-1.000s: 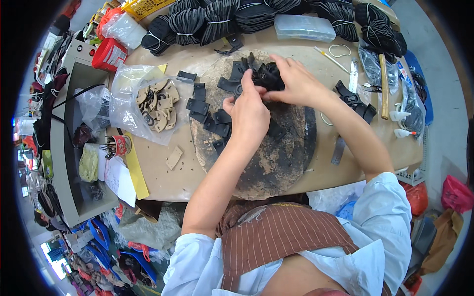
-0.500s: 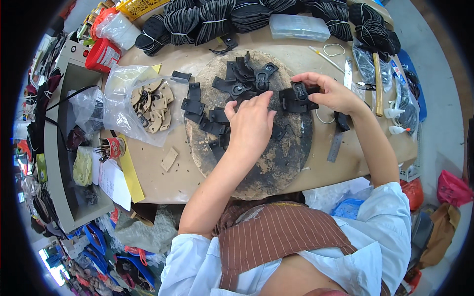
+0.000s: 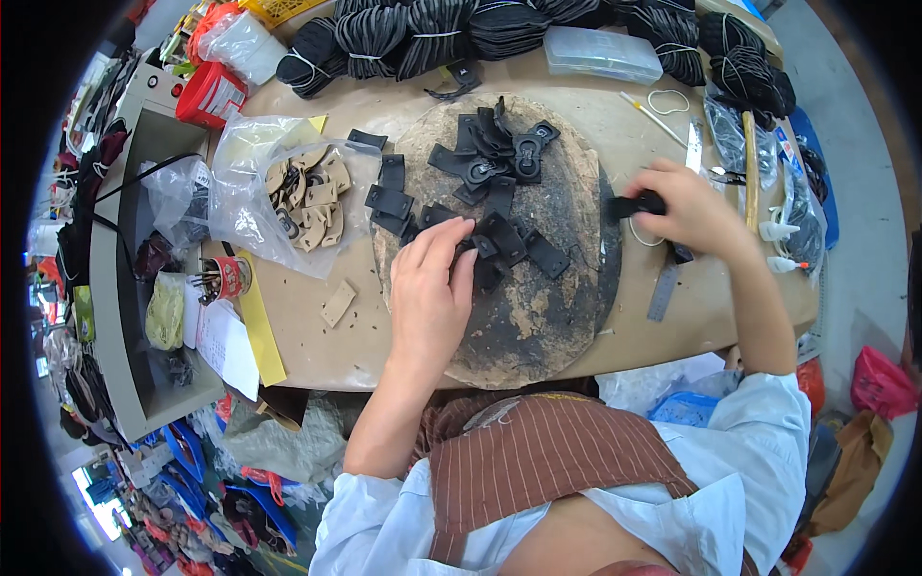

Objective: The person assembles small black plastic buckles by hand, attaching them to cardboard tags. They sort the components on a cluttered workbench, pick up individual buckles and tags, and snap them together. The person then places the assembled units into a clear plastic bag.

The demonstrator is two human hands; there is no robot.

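On the round, worn work block (image 3: 523, 331) lie several flat black tabs (image 3: 547, 254), which look like leather, some of them in a loose pile with oval metal fittings (image 3: 527, 154). My left hand (image 3: 429, 298) rests at the block's near-left part, thumb and fingers curled round black tabs (image 3: 488, 274) that they partly hide. Beyond the block's right edge, my right hand (image 3: 687, 206) is closed on a small black piece (image 3: 641, 204). Motion blurs its left end, so its exact shape is unclear.
Tan tabs (image 3: 312, 206) lie in a clear plastic bag (image 3: 245, 182) at left. A steel ruler (image 3: 662, 293), a blade (image 3: 693, 149) and a wooden stick (image 3: 750, 173) lie right. Black strap bundles (image 3: 432, 34) and a clear box (image 3: 603, 54) line the back.
My left hand has moved left and toward me, off the pile. My right hand has moved right, away from the block; the cluster of black tabs it held over the block's edge no longer shows there.
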